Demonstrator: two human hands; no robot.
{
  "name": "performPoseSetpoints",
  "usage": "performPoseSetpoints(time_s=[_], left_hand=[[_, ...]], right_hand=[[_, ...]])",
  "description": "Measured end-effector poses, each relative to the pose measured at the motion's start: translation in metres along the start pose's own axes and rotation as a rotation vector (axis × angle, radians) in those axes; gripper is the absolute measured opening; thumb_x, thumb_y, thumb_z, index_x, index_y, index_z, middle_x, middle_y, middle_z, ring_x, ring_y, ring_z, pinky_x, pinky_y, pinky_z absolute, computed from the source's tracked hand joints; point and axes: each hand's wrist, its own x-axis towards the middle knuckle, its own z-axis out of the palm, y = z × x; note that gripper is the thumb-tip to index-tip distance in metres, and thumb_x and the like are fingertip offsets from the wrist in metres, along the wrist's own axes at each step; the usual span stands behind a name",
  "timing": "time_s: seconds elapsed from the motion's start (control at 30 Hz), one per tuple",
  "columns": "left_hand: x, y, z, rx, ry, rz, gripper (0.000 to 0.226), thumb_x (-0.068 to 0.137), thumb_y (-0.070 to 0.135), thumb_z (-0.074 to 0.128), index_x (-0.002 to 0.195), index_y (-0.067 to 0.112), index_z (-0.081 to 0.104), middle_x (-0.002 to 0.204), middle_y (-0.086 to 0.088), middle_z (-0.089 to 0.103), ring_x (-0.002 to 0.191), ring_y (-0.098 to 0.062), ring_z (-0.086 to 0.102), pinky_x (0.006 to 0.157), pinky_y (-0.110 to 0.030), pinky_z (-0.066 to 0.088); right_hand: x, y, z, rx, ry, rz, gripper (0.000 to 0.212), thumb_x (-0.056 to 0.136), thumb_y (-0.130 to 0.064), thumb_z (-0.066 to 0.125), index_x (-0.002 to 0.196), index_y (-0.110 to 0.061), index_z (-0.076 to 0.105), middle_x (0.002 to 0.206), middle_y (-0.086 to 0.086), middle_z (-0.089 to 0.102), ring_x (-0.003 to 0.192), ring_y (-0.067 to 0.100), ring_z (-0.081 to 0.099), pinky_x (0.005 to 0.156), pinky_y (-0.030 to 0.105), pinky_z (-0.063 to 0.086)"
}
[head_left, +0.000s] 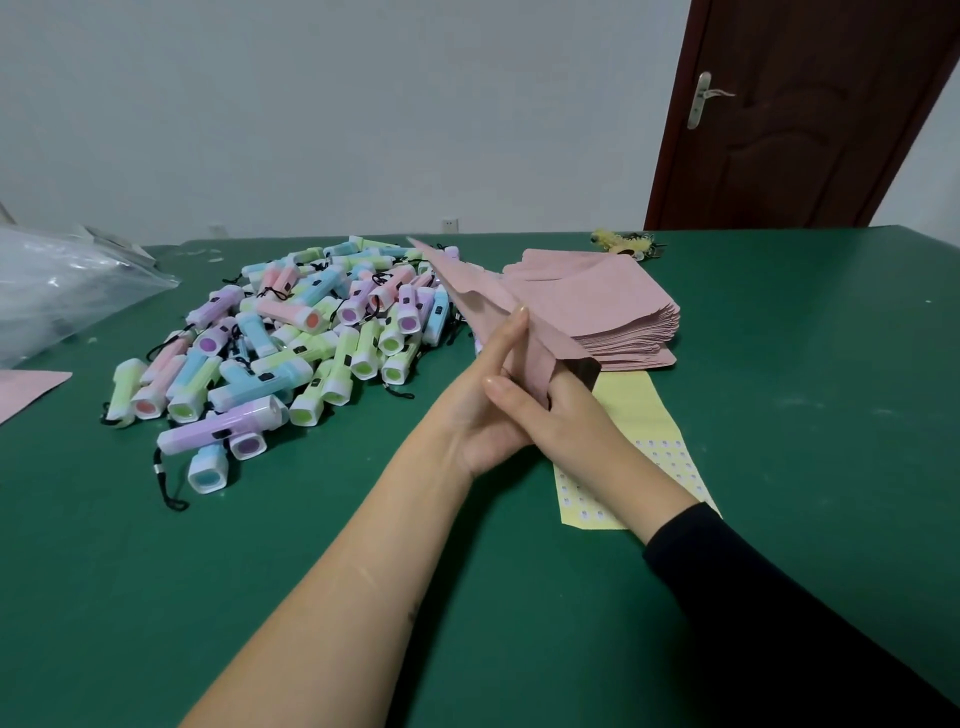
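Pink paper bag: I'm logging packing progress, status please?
Left hand, fingers straight, pressed against the flat pink paper bag. Right hand pinches its mouth open. Heap of pastel plastic flashlights lies apart, untouched.

Green tabletop (779, 415). Pile of pastel torches (291, 343) at left, stack of pink bags (608, 306) beside it, yellow sticker sheet (631, 410) beneath the right wrist. One bag (483, 296) held tilted: right hand (571, 421) grips its open mouth, left hand (483, 426) lies straight-fingered against it. Plastic sack (62, 291) far left; door (810, 114) behind.
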Motion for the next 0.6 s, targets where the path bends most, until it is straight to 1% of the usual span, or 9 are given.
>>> performPoseSetpoints(time_s=[0.03,0.1,0.13,0.2,0.3,0.4,0.47,0.53,0.6], left_hand=[[0.0003,0.0005,0.0,-0.026,0.006,0.01,0.044,0.082,0.041,0.065,0.119,0.018,0.067,0.119,0.002,0.067,0.118,-0.015,0.06,0.107,-0.031,0.044],[0.0025,0.0008,-0.0022,-0.019,0.012,0.028,0.05,0.081,0.04,0.066,0.126,0.019,0.062,0.128,-0.001,0.061,0.125,-0.017,0.054,0.115,-0.033,0.035],[0.0032,0.0003,-0.0035,-0.001,0.01,0.035,0.05,0.081,0.04,0.066,0.126,0.019,0.062,0.128,-0.001,0.062,0.123,-0.017,0.055,0.116,-0.034,0.034],[0.0031,-0.0007,-0.005,0.061,0.006,0.042,0.043,0.081,0.04,0.065,0.118,0.017,0.066,0.118,-0.002,0.067,0.112,-0.018,0.062,0.111,-0.034,0.04],[0.0006,-0.001,-0.0044,0.11,0.026,0.047,0.033,0.081,0.04,0.064,0.103,0.017,0.071,0.106,-0.003,0.07,0.099,-0.017,0.066,0.104,-0.032,0.045],[0.0003,-0.0014,-0.0022,0.111,0.049,0.056,0.039,0.082,0.04,0.063,0.112,0.016,0.068,0.111,-0.004,0.068,0.105,-0.019,0.063,0.106,-0.032,0.044],[-0.0007,-0.0018,-0.0003,0.122,0.057,0.05,0.049,0.083,0.043,0.062,0.123,0.014,0.063,0.119,-0.005,0.066,0.112,-0.019,0.061,0.108,-0.032,0.043],[-0.0023,-0.0011,0.0005,0.137,0.045,0.033,0.063,0.082,0.047,0.061,0.134,0.012,0.058,0.129,-0.006,0.063,0.119,-0.02,0.059,0.11,-0.032,0.042],[-0.0037,-0.0001,-0.0014,0.165,0.034,0.014,0.068,0.079,0.05,0.062,0.137,0.013,0.055,0.129,-0.007,0.062,0.119,-0.021,0.058,0.11,-0.033,0.041]], right_hand=[[-0.0003,0.0005,0.0014,-0.026,-0.01,-0.01,0.043,0.081,-0.048,0.059,0.124,-0.043,0.052,0.102,-0.043,0.058,0.106,-0.026,0.049,0.09,-0.002,0.035],[-0.0001,0.0016,0.0025,-0.076,-0.019,-0.002,0.065,0.08,-0.053,0.057,0.141,-0.034,0.044,0.107,-0.043,0.053,0.11,-0.025,0.046,0.093,-0.001,0.033],[0.0002,0.0021,0.0023,-0.112,-0.022,0.014,0.067,0.079,-0.058,0.055,0.14,-0.032,0.047,0.105,-0.039,0.056,0.11,-0.019,0.05,0.092,0.002,0.037],[0.0003,0.0037,0.0015,-0.196,-0.006,0.045,0.067,0.073,-0.071,0.051,0.126,-0.031,0.059,0.087,-0.033,0.064,0.097,-0.009,0.06,0.077,0.002,0.041],[0.0,0.0047,0.0022,-0.249,0.004,0.032,0.07,0.071,-0.076,0.046,0.121,-0.03,0.062,0.078,-0.037,0.062,0.084,-0.019,0.057,0.066,-0.001,0.038],[-0.0005,0.005,0.0044,-0.296,-0.012,0.017,0.077,0.073,-0.075,0.042,0.135,-0.03,0.051,0.11,-0.02,0.064,0.102,-0.004,0.056,0.075,0.001,0.036],[0.0004,0.0063,0.0048,-0.305,-0.018,0.024,0.084,0.071,-0.076,0.04,0.143,-0.032,0.04,0.127,-0.011,0.06,0.117,0.006,0.054,0.087,0.011,0.04],[0.0007,0.0055,0.0054,-0.347,-0.018,0.021,0.092,0.071,-0.078,0.038,0.149,-0.033,0.026,0.136,-0.007,0.056,0.124,0.011,0.052,0.098,0.023,0.042],[0.0007,0.0041,0.0051,-0.382,0.002,0.02,0.096,0.069,-0.079,0.039,0.152,-0.035,0.018,0.137,-0.005,0.055,0.124,0.013,0.052,0.098,0.023,0.04]])
